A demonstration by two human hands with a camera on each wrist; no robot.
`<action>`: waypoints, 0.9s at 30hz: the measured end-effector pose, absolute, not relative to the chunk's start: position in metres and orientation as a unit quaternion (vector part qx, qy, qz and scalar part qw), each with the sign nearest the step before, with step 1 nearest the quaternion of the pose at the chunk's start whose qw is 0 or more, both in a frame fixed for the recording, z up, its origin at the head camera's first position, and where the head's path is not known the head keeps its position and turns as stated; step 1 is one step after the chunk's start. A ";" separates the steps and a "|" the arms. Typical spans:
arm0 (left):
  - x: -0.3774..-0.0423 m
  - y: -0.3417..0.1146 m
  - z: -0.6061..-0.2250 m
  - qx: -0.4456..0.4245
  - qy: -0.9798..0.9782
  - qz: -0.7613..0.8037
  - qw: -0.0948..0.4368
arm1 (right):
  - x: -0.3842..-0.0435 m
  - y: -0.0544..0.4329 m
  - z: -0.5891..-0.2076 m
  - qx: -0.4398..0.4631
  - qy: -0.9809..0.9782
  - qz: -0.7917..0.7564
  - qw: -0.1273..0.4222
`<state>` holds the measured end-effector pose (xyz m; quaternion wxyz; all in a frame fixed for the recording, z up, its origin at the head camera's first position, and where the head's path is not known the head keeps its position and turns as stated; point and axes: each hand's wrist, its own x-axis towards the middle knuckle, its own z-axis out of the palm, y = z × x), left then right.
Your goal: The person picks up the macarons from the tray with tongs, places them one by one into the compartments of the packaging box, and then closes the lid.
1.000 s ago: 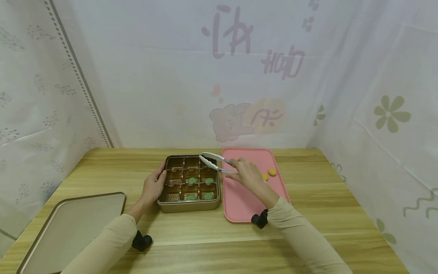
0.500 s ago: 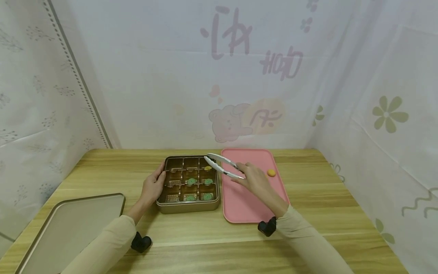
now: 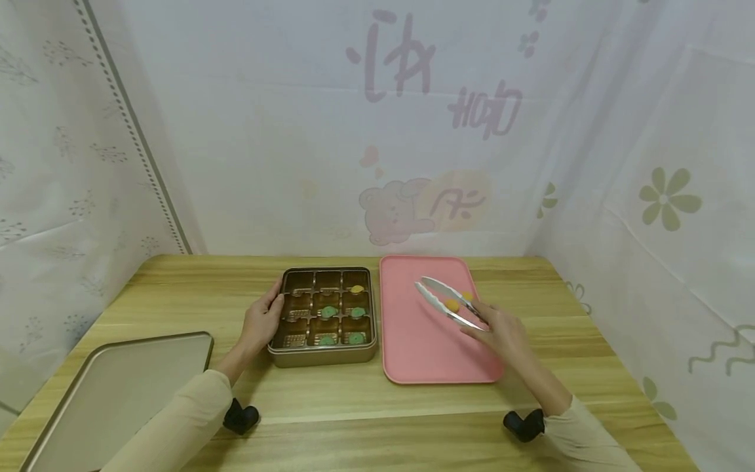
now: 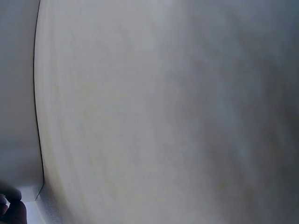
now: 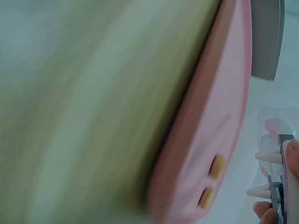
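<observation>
My left hand (image 3: 261, 322) holds the left side of a gold-brown tin box (image 3: 323, 357), thumb at its rim. A divided insert (image 3: 315, 301) inside has square compartments. Several green cookies (image 3: 328, 312) lie in the middle and right columns, and one yellow cookie (image 3: 356, 289) lies in the back right compartment. My right hand (image 3: 501, 331) grips white-tipped tongs (image 3: 433, 299) over the pink tray (image 3: 419, 357), their arms spread with nothing pinched. Two yellow cookies (image 3: 451, 305) are on that tray, close to the tongs; the right wrist view also shows both cookies (image 5: 217, 166).
A flat, rimmed metal lid or tray (image 3: 135, 373) lies at the left, partly under the left forearm. Everything stands on a wood-grain table (image 3: 330, 419). Patterned white cloth (image 3: 265, 144) hangs behind and on both sides.
A yellow cookie has been let go in the tin's back right compartment. My right hand has drawn the tongs rightward from the tin to over the pink tray. My left hand stays put.
</observation>
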<state>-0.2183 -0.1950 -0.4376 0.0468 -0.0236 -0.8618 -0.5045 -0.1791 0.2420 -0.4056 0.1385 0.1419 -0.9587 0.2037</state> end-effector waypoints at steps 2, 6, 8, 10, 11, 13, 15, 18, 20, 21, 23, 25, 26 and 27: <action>-0.218 -0.195 -0.438 -0.024 -0.862 -0.504 0.049 | -0.174 0.252 -0.406 0.133 -0.961 0.202 0.136; -0.219 -0.195 -0.438 -0.023 -0.862 -0.503 0.052 | -0.163 0.268 -0.408 0.122 -0.963 0.204 0.128; -0.219 -0.195 -0.438 -0.022 -0.862 -0.503 0.054 | -0.159 0.274 -0.409 0.118 -0.964 0.202 0.126; -0.219 -0.195 -0.439 -0.020 -0.863 -0.503 0.054 | -0.155 0.279 -0.410 0.112 -0.967 0.194 0.124; -0.219 -0.195 -0.439 -0.019 -0.863 -0.503 0.053 | -0.153 0.282 -0.410 0.110 -0.968 0.189 0.124; -0.219 -0.194 -0.438 -0.018 -0.863 -0.503 0.051 | -0.150 0.286 -0.411 0.107 -0.970 0.178 0.123; -0.219 -0.195 -0.439 -0.019 -0.862 -0.503 0.049 | -0.147 0.289 -0.412 0.107 -0.973 0.168 0.120; -0.220 -0.195 -0.439 -0.019 -0.863 -0.503 0.046 | -0.144 0.293 -0.413 0.111 -0.974 0.161 0.113; -0.220 -0.195 -0.439 -0.018 -0.864 -0.502 0.045 | -0.143 0.295 -0.413 0.110 -0.975 0.157 0.109; -0.220 -0.195 -0.439 -0.017 -0.865 -0.500 0.046 | -0.143 0.295 -0.414 0.109 -0.976 0.155 0.108; -0.220 -0.195 -0.439 -0.016 -0.866 -0.497 0.047 | -0.141 0.296 -0.414 0.106 -0.977 0.153 0.106; -0.221 -0.195 -0.439 -0.015 -0.867 -0.495 0.049 | -0.140 0.296 -0.414 0.104 -0.977 0.151 0.106; -0.221 -0.195 -0.439 -0.016 -0.868 -0.494 0.050 | -0.140 0.297 -0.414 0.103 -0.977 0.150 0.107; -0.221 -0.195 -0.440 -0.015 -0.868 -0.493 0.050 | -0.139 0.297 -0.415 0.103 -0.977 0.151 0.106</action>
